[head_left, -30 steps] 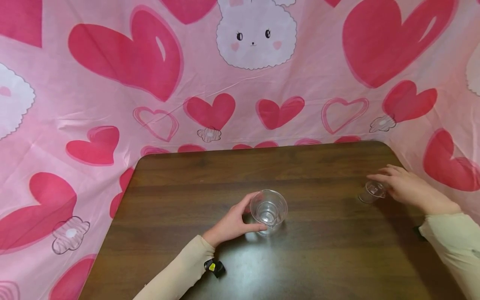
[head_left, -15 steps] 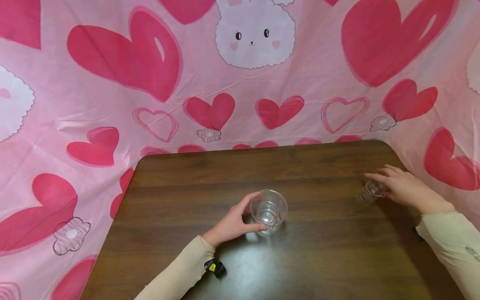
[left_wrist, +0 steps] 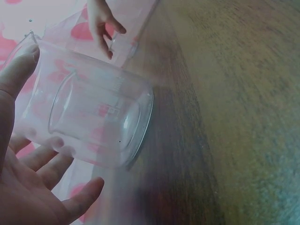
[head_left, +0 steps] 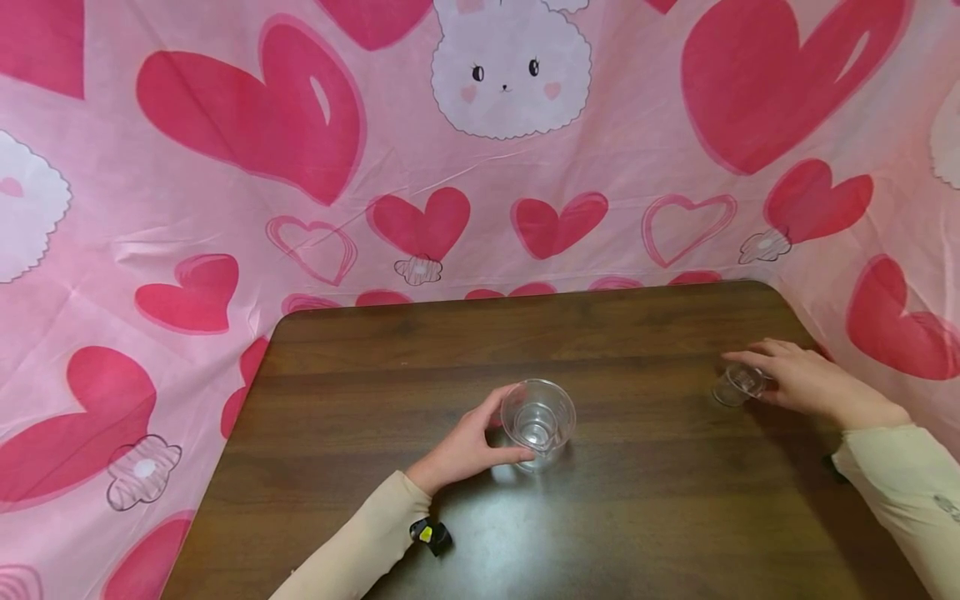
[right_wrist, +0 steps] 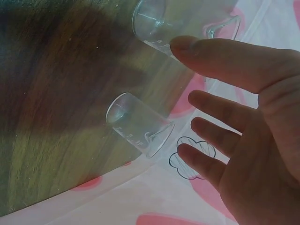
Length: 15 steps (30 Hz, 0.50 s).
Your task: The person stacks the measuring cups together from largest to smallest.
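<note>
My left hand [head_left: 468, 442] holds a large clear glass beaker [head_left: 561, 410] upright at the middle of the table, thumb on the near side. Inside it a smaller beaker [left_wrist: 89, 112] with a spout shows in the left wrist view. At the table's right, my right hand [head_left: 817, 387] reaches over a small clear beaker [head_left: 733, 389], with thumb and index finger at its sides; the other fingers stay apart from it. A further small beaker [right_wrist: 140, 124] stands beyond the fingertips in the right wrist view; the hand seems to hide it from the head view.
The dark wooden table [head_left: 405, 358] has rounded far corners. Pink cloth [head_left: 300, 125] with hearts and a white animal face hangs close behind it and along both sides. A black strap [head_left: 431, 535] sits at the left wrist.
My right hand and the small beaker by it have shifted slightly to the left. The left hand and the large beaker have stayed in place.
</note>
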Motion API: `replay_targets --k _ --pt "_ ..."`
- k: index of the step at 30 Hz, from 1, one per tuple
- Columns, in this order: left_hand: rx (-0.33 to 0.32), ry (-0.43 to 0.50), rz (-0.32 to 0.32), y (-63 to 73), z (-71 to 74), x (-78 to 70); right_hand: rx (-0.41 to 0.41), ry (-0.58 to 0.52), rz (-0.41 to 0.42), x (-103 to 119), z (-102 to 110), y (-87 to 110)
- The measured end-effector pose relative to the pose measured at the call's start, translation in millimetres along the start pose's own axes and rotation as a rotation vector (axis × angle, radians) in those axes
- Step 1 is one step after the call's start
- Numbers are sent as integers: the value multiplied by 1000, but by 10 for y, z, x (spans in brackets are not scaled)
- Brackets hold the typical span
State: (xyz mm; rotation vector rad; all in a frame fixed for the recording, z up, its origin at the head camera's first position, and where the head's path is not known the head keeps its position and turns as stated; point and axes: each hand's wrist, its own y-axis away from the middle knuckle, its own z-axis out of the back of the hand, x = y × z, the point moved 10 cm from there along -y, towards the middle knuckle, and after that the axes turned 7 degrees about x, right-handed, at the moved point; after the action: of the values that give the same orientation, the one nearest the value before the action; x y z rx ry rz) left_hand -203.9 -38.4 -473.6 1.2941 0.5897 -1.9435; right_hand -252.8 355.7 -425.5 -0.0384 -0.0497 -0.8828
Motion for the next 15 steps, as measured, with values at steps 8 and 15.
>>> replay_targets --k 8,15 --pt "1 -9 10 9 5 5 71 -48 -49 7 -13 -42" --pt "6 -3 6 7 8 -8 101 -83 -82 38 1 -80"
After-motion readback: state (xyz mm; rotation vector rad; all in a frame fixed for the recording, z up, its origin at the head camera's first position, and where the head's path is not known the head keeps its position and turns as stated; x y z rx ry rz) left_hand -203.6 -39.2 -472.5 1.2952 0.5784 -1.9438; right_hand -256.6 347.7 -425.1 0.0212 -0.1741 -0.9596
